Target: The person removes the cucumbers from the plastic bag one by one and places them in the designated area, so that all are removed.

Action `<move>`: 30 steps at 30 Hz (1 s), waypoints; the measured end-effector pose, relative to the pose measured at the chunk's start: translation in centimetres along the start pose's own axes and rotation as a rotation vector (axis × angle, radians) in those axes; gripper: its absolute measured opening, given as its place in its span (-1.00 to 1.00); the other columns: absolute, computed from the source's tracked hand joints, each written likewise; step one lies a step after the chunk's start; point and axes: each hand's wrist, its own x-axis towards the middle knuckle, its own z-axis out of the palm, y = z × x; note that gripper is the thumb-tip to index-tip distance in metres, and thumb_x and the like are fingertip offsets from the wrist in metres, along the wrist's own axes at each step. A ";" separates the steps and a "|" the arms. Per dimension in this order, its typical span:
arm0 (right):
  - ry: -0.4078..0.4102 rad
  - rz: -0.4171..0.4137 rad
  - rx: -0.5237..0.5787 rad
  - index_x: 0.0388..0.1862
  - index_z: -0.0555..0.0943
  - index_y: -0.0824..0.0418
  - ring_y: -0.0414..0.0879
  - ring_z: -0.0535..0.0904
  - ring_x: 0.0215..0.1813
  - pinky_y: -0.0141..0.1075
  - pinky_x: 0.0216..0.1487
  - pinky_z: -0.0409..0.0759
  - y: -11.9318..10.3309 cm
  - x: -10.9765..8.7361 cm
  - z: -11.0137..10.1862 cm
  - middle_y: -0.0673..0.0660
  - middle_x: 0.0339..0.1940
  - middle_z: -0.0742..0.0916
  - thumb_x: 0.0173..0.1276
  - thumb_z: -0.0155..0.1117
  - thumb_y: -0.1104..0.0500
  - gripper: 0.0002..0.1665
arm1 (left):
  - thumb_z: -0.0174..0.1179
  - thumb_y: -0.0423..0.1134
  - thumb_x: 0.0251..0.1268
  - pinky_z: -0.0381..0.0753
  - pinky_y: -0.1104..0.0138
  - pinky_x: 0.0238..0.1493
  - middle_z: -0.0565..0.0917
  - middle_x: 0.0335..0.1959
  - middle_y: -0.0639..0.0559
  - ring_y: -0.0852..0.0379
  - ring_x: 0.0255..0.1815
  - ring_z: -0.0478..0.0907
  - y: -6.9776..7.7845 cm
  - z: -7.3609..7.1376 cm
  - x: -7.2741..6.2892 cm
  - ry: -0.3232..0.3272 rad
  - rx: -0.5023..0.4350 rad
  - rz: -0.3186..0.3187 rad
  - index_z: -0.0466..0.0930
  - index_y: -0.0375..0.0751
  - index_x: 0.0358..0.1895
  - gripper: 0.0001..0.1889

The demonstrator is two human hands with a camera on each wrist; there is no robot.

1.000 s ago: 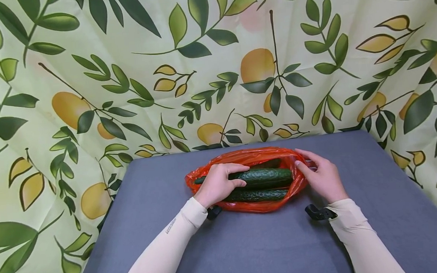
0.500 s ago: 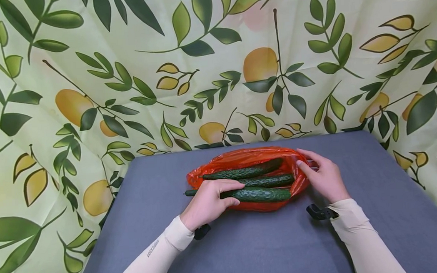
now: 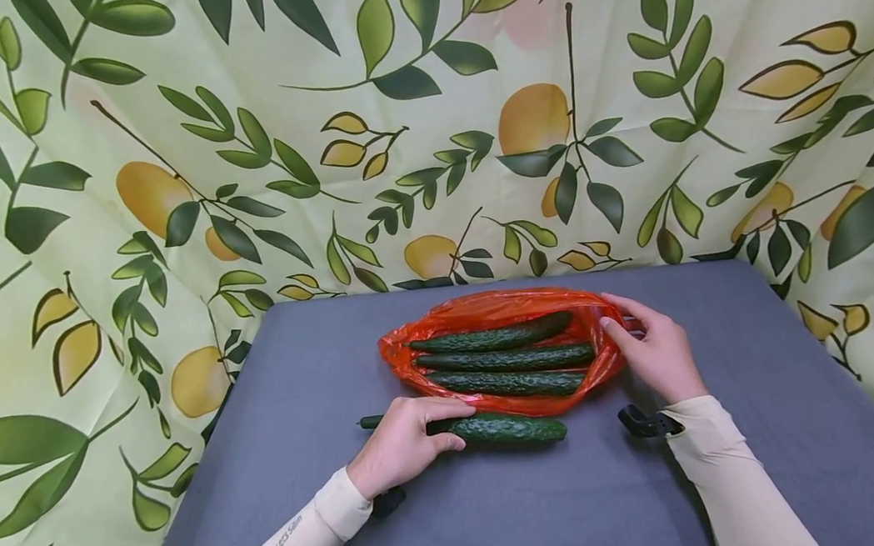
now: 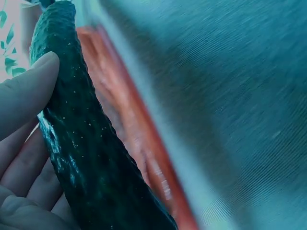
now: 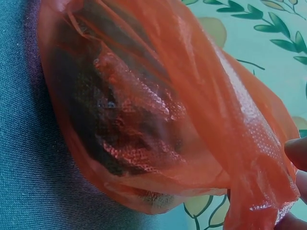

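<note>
My left hand (image 3: 409, 437) grips a dark green cucumber (image 3: 510, 427) between thumb and fingers, in front of a red plastic bag (image 3: 477, 308). The left wrist view shows the bumpy cucumber (image 4: 91, 124) large, with the thumb on its near side and the fingers behind. Inside the bag's wide mouth lie three more cucumbers (image 3: 513, 358) side by side. At the bag's right end my right hand (image 3: 655, 347) pinches the rim. In the right wrist view the thin bag (image 5: 211, 143) bunches toward the fingertips at the right edge, and dark shapes show through it.
A grey cloth-covered table (image 3: 556, 508) lies under everything. Behind it and at both sides hangs a pale curtain (image 3: 463, 213) printed with leaves and fruit. Black bands with camera mounts (image 3: 645, 421) sit at the wrists.
My left hand has lifted one cucumber out of the bag and drawn it toward the body, past the near rim. The right hand keeps its hold at the bag's right end.
</note>
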 end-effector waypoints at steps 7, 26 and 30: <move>0.010 -0.016 0.003 0.61 0.53 -0.01 0.26 0.70 0.16 -0.50 -0.22 0.64 0.0 0.0 0.0 0.37 0.36 0.72 0.67 0.24 -0.14 -0.37 | 0.58 -0.26 0.26 0.74 0.25 0.28 0.81 0.21 0.24 0.23 0.30 0.72 -1.0 1.3 -0.4 -0.034 -0.012 -0.050 0.80 0.06 0.27 -0.51; 0.039 -0.038 -0.003 0.58 0.56 -0.01 0.25 0.71 0.13 -0.53 -0.22 0.62 -0.1 0.1 0.0 0.37 0.33 0.74 0.68 0.23 -0.08 -0.42 | 0.61 -0.22 0.20 0.73 0.28 0.28 0.83 0.14 0.33 0.30 0.27 0.72 -1.6 2.3 -0.2 -0.034 -0.019 -0.060 0.84 0.11 0.20 -0.54; 0.037 -0.034 0.000 0.58 0.56 -0.01 0.24 0.71 0.14 -0.52 -0.22 0.62 -0.1 0.1 0.0 0.36 0.32 0.74 0.68 0.23 -0.08 -0.42 | 0.62 -0.26 0.17 0.74 0.28 0.27 0.83 0.11 0.34 0.30 0.25 0.73 -1.6 2.3 -0.1 -0.019 -0.007 -0.051 0.86 0.10 0.17 -0.55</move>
